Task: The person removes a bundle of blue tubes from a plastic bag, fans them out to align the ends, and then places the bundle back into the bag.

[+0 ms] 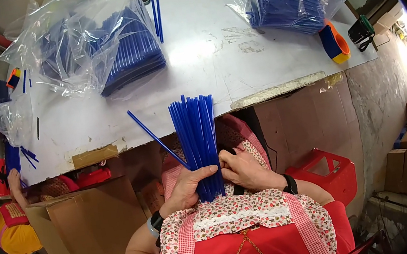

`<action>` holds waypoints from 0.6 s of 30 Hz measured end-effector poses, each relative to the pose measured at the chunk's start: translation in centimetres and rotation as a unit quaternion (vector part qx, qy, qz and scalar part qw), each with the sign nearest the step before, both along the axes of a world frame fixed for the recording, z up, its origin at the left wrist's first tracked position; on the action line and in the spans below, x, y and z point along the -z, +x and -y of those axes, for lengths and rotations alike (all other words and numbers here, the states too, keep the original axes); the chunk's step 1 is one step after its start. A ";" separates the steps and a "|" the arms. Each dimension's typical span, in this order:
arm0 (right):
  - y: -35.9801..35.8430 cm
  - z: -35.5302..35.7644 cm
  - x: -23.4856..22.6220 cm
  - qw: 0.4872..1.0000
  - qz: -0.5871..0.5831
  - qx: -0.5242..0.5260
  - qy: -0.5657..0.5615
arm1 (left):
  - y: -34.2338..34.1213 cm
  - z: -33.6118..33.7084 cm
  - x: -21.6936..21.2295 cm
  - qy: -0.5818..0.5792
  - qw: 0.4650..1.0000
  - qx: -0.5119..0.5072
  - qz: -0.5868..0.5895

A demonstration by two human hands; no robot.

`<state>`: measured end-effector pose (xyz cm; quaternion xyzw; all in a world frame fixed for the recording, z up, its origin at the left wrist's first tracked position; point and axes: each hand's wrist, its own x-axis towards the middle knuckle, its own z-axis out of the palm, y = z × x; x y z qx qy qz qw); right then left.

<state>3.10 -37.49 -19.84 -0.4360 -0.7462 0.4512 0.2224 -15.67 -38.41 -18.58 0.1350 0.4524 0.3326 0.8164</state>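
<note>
In front of my apron a bundle of blue plastic straws [195,133] stands nearly upright, its upper ends fanned a little past the table edge. My left hand [187,186] is closed round its lower part, the thumb lying across the front. One loose straw [157,138] slants out to the left from beside that hand. My right hand [244,170] presses against the bundle's right side with its fingers curled in. Its fingertips are partly hidden behind the straws.
Clear bags of blue straws lie on the white table [195,70], at the left [131,48] and right [285,2]. A tape roll [334,43] sits near the right edge. A cardboard box [93,233] and red stool [326,172] flank me. Another person [10,224] works at far left.
</note>
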 end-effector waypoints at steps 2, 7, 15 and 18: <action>0.2 0.2 -0.6 0.998 0.050 -0.019 0.015 | -0.4 -0.1 0.1 -0.017 1.000 0.003 0.014; 1.0 -0.6 -2.9 0.983 0.115 -0.050 0.137 | -0.7 0.1 0.0 -0.051 0.995 -0.003 0.086; -1.2 -7.5 -3.0 0.864 0.187 -0.178 0.433 | -1.7 0.7 0.3 -0.089 0.984 -0.004 0.152; -4.0 -10.6 -3.0 0.791 0.108 -0.361 0.483 | -2.6 0.5 0.5 -0.109 0.986 -0.022 0.127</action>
